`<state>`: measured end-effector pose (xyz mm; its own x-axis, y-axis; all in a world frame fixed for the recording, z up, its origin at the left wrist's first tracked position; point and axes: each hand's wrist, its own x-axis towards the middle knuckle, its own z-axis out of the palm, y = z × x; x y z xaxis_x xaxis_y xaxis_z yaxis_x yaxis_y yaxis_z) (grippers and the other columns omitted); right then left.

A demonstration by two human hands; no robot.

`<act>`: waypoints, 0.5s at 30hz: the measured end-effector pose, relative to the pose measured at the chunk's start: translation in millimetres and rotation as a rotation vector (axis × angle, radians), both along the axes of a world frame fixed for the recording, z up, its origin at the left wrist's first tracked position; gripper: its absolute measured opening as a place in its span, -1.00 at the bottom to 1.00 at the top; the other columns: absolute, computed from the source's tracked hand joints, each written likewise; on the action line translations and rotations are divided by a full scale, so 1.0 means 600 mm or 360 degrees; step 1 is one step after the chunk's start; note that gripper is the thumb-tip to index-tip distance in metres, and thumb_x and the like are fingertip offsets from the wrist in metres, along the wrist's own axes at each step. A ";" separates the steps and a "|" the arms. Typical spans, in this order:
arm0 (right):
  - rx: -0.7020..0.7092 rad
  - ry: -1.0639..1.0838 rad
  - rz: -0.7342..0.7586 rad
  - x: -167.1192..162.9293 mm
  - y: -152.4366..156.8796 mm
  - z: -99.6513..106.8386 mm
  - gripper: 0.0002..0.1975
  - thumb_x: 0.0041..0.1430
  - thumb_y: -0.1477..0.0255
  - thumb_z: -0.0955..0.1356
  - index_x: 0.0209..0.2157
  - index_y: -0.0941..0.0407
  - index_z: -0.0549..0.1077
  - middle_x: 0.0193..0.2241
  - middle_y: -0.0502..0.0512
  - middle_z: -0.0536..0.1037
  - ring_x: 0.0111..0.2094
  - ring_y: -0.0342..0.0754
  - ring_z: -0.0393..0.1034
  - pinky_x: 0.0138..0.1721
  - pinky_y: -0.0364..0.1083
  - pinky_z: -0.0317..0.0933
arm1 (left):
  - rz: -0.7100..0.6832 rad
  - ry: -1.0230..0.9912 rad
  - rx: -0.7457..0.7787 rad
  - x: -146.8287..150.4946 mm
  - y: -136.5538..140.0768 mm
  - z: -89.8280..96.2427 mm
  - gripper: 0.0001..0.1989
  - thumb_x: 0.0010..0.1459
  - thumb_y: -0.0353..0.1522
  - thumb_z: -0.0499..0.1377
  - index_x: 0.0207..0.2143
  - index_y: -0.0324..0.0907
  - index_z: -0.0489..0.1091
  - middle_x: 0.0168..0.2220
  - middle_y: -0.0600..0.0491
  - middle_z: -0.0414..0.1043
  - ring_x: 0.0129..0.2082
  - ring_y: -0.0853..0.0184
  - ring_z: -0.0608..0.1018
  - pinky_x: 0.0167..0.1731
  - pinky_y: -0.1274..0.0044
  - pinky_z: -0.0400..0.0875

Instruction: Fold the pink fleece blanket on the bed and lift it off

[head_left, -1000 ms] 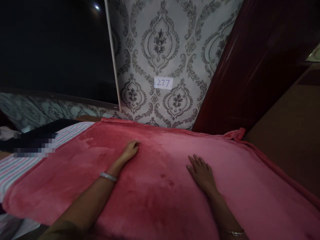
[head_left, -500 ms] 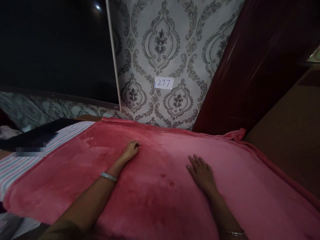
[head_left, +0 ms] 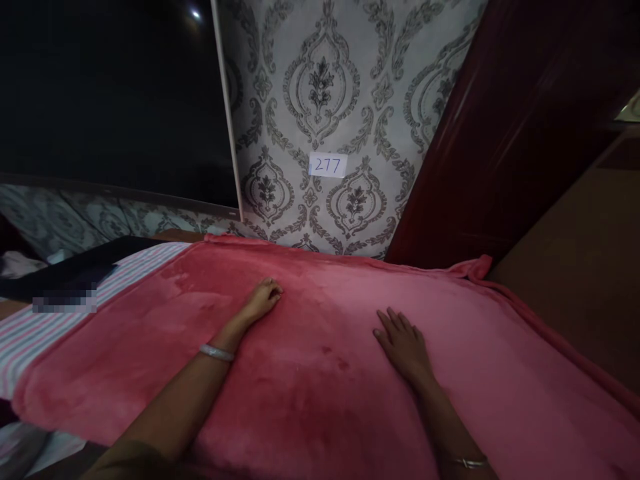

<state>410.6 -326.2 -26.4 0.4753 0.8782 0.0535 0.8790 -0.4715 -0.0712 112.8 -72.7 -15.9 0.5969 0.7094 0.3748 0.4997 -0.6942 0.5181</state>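
A pink plush blanket (head_left: 300,373) is spread over the flat surface in front of me. My left hand (head_left: 265,298) rests on its left middle part, with the fingers loosely curled in and no object showing between them. Further right, my right hand (head_left: 401,340) lies palm down on the paler nap, fingers stretched out and slightly apart. A silvery band (head_left: 217,352) circles the left wrist, and a thin bracelet (head_left: 470,463) is on the right one. Small darker marks (head_left: 335,358) show in the pile between the hands.
A striped cloth (head_left: 115,280) edges the blanket on the left, beside a dark flat object (head_left: 90,267). A large black screen (head_left: 110,100) hangs above. Behind are patterned wallpaper with a paper label (head_left: 328,165) reading 277 and a dark red panel (head_left: 500,133).
Both hands stay in nearly the same places on the blanket. The left fingers look slightly more rounded, with a gap showing inside the curl.
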 end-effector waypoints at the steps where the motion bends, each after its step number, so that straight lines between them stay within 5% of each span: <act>1: 0.0004 0.0006 -0.0002 0.000 0.000 -0.001 -0.45 0.39 0.21 0.11 0.35 -0.01 0.12 0.40 0.07 0.02 0.39 0.11 -0.11 0.31 0.19 -0.11 | 0.0014 -0.0002 -0.0001 0.002 0.000 0.000 -0.85 -0.01 -0.58 0.13 -0.43 -0.20 0.42 -0.34 0.02 0.43 -0.25 0.31 0.45 -0.10 0.45 0.36; 11: -0.0023 0.0019 -0.0007 -0.004 0.000 0.008 -0.45 0.39 0.22 0.11 0.36 0.00 0.12 0.40 0.07 0.02 0.39 0.11 -0.12 0.30 0.18 -0.10 | 0.0092 -0.0112 -0.0073 0.006 -0.029 0.017 -0.86 0.00 -0.54 0.06 -0.55 -0.16 0.26 -0.46 0.06 0.34 -0.34 0.33 0.41 -0.18 0.48 0.35; 15: -0.0025 0.0021 0.0000 -0.005 0.000 0.011 -0.44 0.39 0.21 0.10 0.36 0.01 0.11 0.40 0.08 0.01 0.39 0.11 -0.12 0.30 0.17 -0.11 | -0.0005 -0.0143 -0.0135 -0.042 -0.082 0.044 -0.87 0.07 -0.42 0.04 -0.53 -0.16 0.25 -0.47 0.07 0.35 -0.40 0.36 0.41 -0.27 0.52 0.38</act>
